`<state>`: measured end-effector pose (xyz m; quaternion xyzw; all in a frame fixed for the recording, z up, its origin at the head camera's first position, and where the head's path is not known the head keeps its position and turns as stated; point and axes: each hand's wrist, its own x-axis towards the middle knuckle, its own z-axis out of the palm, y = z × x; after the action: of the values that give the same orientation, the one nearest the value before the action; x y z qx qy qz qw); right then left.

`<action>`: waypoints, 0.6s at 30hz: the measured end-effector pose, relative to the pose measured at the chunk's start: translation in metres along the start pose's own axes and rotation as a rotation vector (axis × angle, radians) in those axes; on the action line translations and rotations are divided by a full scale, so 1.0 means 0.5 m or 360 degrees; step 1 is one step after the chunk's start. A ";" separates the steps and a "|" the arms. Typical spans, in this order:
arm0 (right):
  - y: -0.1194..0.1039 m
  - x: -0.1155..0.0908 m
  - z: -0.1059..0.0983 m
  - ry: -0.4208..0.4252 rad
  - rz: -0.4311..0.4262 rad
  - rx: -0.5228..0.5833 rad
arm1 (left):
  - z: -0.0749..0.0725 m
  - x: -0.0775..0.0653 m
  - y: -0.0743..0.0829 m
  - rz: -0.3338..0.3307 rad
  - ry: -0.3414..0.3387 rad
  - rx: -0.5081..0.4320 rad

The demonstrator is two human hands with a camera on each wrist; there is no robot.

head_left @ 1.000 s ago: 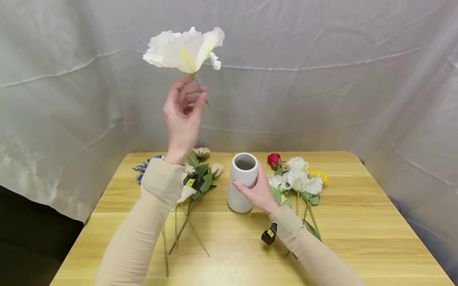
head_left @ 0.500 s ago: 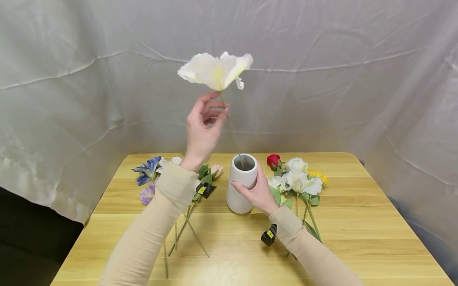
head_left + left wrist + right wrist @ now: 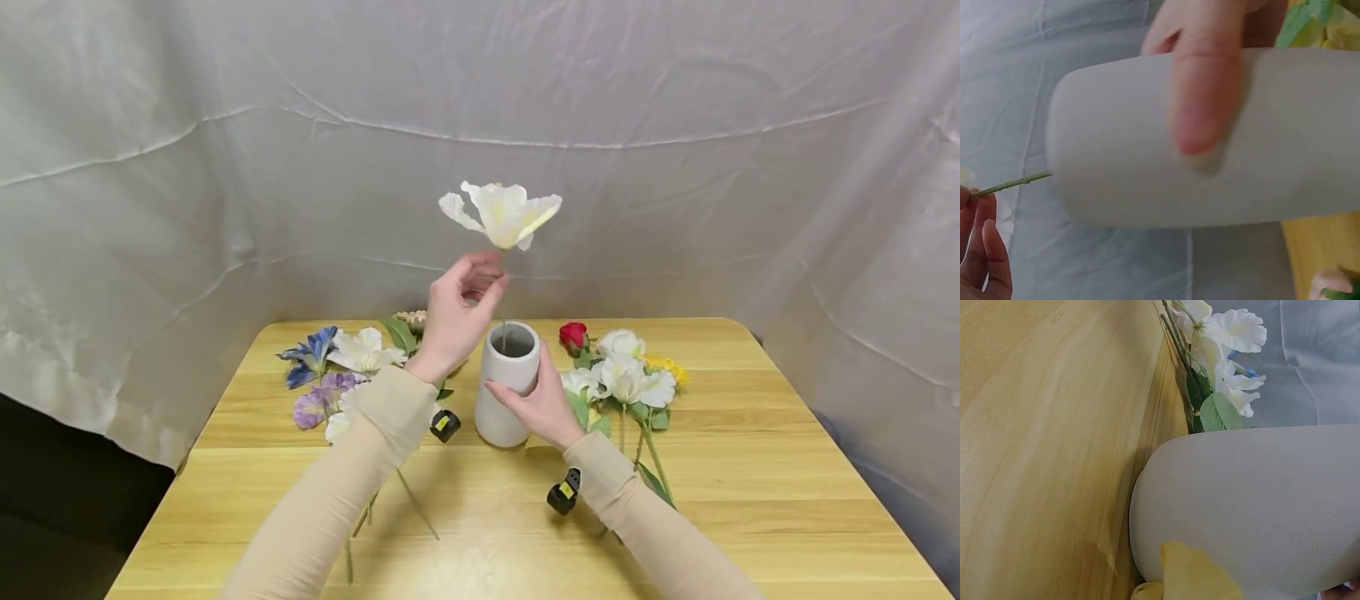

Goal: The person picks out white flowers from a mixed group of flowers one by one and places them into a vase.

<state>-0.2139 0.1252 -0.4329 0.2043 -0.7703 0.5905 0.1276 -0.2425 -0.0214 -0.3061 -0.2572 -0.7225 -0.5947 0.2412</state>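
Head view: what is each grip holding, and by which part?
Left grip: white flower, by its upper stem. Right grip: white vase, around its right side.

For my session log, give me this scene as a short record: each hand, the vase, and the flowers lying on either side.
Left hand: pinches the stem of a white flower
Right hand: grips the white vase
Vase: upright on the wooden table, stem reaching into its mouth
Left of vase: blue flower, purple flowers, white flowers, beige bloom
Right of vase: red rose, white blooms, yellow flower
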 end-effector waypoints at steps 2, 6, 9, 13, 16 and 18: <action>0.006 0.001 0.000 0.0011 -0.0002 -0.0011 | 0.007 -0.006 -0.012 -0.0011 -0.0031 0.0018; 0.010 0.002 0.001 0.0028 -0.0061 -0.0034 | 0.017 -0.016 -0.028 -0.0006 -0.0104 0.0085; 0.010 0.002 0.001 0.0023 -0.0079 -0.0051 | 0.024 -0.023 -0.038 0.0005 -0.0169 0.0164; 0.009 0.003 0.000 0.0008 -0.0041 -0.0041 | 0.031 -0.030 -0.048 0.0012 -0.0220 0.0278; 0.006 0.004 -0.001 0.0001 -0.0004 -0.0039 | 0.034 -0.034 -0.052 -0.0001 -0.0237 0.0343; 0.001 0.005 -0.001 -0.0003 0.0009 -0.0041 | 0.037 -0.036 -0.055 -0.0013 -0.0255 0.0370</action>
<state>-0.2162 0.1252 -0.4321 0.2010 -0.7785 0.5807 0.1280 -0.2478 -0.0093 -0.3414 -0.2712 -0.8045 -0.4856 0.2084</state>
